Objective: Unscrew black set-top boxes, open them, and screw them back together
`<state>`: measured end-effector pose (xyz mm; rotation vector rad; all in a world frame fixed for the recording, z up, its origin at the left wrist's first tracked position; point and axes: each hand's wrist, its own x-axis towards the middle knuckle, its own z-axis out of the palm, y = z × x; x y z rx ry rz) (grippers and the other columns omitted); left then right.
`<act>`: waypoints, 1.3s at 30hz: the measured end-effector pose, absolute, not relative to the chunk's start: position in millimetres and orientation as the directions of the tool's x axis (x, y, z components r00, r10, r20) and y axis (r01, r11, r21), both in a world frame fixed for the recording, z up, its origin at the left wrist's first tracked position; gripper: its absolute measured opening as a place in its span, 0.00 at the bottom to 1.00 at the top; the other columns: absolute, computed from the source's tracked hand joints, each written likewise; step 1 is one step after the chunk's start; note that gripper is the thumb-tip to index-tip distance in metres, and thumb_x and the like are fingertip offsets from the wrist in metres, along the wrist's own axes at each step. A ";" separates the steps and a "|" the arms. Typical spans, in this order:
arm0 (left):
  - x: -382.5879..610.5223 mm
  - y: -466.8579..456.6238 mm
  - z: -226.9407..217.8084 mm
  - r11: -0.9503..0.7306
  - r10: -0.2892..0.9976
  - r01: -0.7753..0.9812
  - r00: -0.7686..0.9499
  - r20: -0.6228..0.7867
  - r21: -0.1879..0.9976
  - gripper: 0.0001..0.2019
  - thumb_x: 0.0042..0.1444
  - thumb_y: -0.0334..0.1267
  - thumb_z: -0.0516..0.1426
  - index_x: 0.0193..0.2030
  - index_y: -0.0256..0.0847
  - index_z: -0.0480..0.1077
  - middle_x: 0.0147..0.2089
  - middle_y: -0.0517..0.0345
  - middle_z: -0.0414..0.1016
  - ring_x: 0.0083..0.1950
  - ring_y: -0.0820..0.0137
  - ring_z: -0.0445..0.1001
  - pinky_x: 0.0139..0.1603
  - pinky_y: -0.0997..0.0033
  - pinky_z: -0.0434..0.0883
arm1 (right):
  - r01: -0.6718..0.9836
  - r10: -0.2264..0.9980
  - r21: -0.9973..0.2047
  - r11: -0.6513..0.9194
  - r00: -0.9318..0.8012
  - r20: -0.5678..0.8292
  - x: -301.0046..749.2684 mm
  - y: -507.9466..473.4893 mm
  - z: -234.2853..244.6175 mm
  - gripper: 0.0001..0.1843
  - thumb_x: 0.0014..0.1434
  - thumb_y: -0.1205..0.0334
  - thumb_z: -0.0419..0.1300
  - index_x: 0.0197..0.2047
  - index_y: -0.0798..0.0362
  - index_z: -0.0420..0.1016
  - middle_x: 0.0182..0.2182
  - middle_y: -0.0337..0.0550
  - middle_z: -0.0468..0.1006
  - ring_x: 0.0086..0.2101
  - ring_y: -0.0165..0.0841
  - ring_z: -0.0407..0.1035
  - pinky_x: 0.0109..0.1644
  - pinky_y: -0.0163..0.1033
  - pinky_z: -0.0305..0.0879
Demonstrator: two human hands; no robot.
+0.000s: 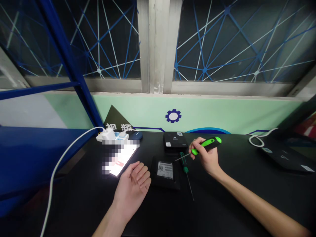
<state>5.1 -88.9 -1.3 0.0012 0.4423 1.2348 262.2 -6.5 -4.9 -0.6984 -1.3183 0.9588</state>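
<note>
two hands work over my black tabletop (222, 204). at far left a white cable (53, 174) drops past the table's left edge and runs up to a white power strip (108, 135) at the back wall. a lit smartphone (122, 161) lies flat beside it. my left hand (133, 186) rests open, palm up, holding nothing, just off the phone's near corner. to its right lies a flat black plastic box with a white label (165, 172), with a second black box (172, 141) behind. a thin green-handled screwdriver (185, 169) lies along the flat box's right edge. my right hand (208, 158) is clenched on a green-and-black powered screwdriver (207, 144), tip aimed at the flat box's far corner; i cannot tell whether it touches. bare tabletop runs forward and rightward to a coiled white cord (258, 140).
</note>
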 end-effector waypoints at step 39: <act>6.9 -85.3 -1.6 0.270 0.912 -0.897 0.121 -0.393 0.351 0.07 0.61 0.26 0.52 0.31 0.37 0.63 0.29 0.63 0.56 0.25 0.77 0.60 0.24 0.76 0.64 | 0.320 0.803 -0.755 0.572 -0.408 0.435 242.8 -32.5 32.4 0.18 0.63 0.57 0.61 0.24 0.51 0.64 0.17 0.34 0.67 0.17 0.26 0.60 0.22 0.35 0.56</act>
